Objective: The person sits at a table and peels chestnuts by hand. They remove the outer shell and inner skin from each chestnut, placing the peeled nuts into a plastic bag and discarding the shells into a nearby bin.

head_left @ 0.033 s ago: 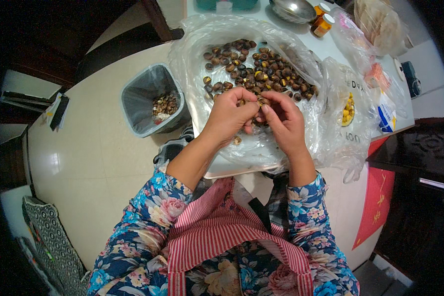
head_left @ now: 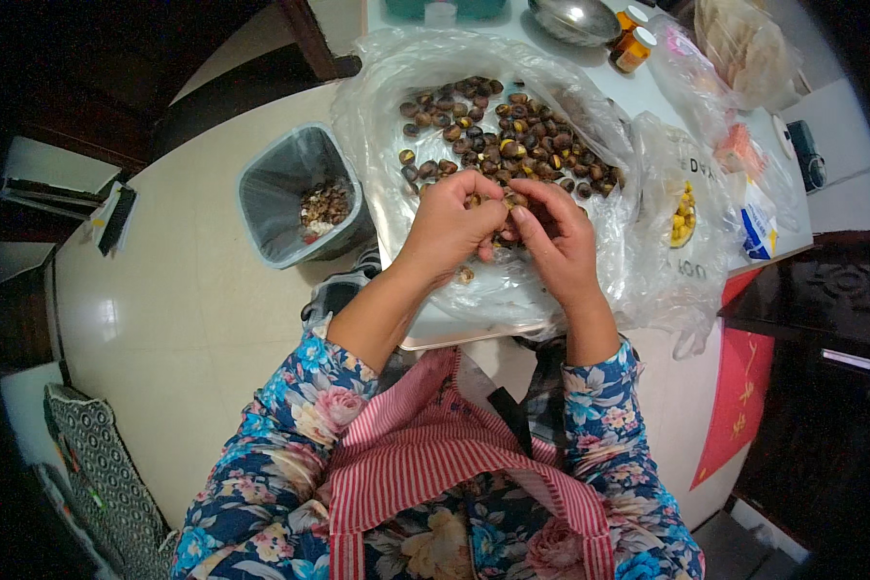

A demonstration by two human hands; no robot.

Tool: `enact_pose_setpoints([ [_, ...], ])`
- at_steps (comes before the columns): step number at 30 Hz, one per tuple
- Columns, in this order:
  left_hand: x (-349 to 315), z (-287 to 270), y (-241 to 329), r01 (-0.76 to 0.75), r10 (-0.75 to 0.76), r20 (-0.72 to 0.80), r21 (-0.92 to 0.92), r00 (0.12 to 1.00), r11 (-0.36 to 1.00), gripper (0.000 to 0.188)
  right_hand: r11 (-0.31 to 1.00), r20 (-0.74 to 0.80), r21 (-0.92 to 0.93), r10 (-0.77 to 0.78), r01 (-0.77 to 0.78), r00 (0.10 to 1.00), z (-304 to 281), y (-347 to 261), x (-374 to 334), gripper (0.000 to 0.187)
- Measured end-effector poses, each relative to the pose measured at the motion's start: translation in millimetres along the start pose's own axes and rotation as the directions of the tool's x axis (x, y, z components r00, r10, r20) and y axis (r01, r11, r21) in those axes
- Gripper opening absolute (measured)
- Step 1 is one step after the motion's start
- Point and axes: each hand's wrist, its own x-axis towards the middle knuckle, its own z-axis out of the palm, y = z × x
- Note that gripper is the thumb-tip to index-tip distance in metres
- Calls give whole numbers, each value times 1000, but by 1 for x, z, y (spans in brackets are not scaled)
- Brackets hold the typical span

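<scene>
Over the near part of a clear plastic bag (head_left: 512,290), my left hand (head_left: 451,224) and my right hand (head_left: 559,240) meet, thumbs and fingertips pinched together on a brown chestnut (head_left: 512,200). Fingers cover most of it. Just beyond them, a heap of dark roasted chestnuts (head_left: 512,145) lies spread on the bag, several split to show yellow flesh. A small pale brown bit (head_left: 466,275) rests on the plastic below my left hand. Peeled yellow chestnuts (head_left: 682,217) sit in another clear bag (head_left: 657,280) to the right.
Left of the table stands a lined grey bin (head_left: 251,232) holding shell scraps (head_left: 325,208). Along the table's far side are a metal bowl (head_left: 575,19) and two amber jars (head_left: 632,50). A blue-and-white packet (head_left: 758,227) lies near the right edge.
</scene>
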Motion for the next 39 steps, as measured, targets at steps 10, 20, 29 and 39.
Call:
enact_pose_setpoints([
  [10, 3, 3, -10, -98, 89, -70, -141, 994, 985, 6, 974, -181, -218, -93, 53, 979, 15, -13, -1, 19],
  [20, 1, 6, -2, -15, 8, -28, -275, 1000, 961, 4, 866, -78, 461, 258, -194, 963, 20, -4, 3, 22],
  [29, 5, 1, 0, -71, 59, -54, -256, 997, 964, 11, 697, -169, 708, 325, -115, 931, -11, -1, 11, 24],
  [39, 4, 3, 3, -37, 33, -41, -105, 999, 994, 16, 573, -86, 798, 415, -187, 906, -30, -8, 1, 17],
])
